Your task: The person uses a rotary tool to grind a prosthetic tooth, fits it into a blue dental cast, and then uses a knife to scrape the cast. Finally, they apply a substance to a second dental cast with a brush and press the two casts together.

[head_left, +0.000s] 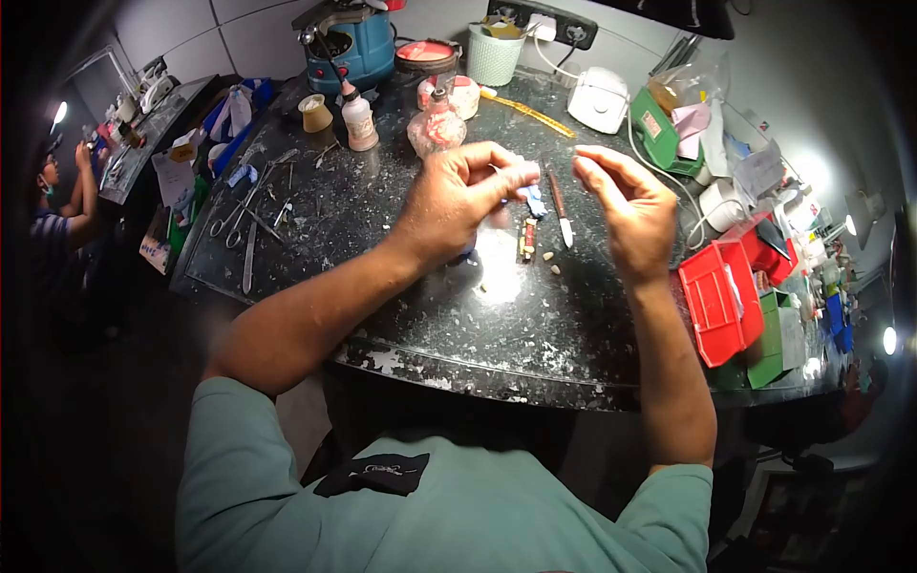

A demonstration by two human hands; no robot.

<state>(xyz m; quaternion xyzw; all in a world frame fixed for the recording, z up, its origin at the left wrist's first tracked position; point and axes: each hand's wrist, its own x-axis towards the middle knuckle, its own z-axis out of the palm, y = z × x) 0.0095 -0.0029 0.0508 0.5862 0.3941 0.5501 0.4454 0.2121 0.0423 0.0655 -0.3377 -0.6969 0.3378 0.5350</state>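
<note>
Both of my hands are raised over the black, speckled bench point(449, 325). My left hand point(454, 201) has its thumb and forefinger pinched together; whatever sits between the tips is too small to name. To its right, my right hand point(633, 210) is also curled into a pinch, with a tiny pale speck at the fingertips that I cannot identify. On the bench between them lies a brown-handled knife point(561, 208) with a pale blade. A small blue-and-white piece point(534, 201), a red-and-cream piece point(528, 239) and a little cream-coloured bit point(555, 270) lie near it.
Behind stand a pink-stained bottle point(359, 122), a round glass jar point(437, 129), a blue machine point(349, 53) and a white box point(599, 100). Metal tools point(250, 224) lie left. A red bin point(712, 310) and green bin point(664, 129) line the right. Another person point(62, 210) sits far left.
</note>
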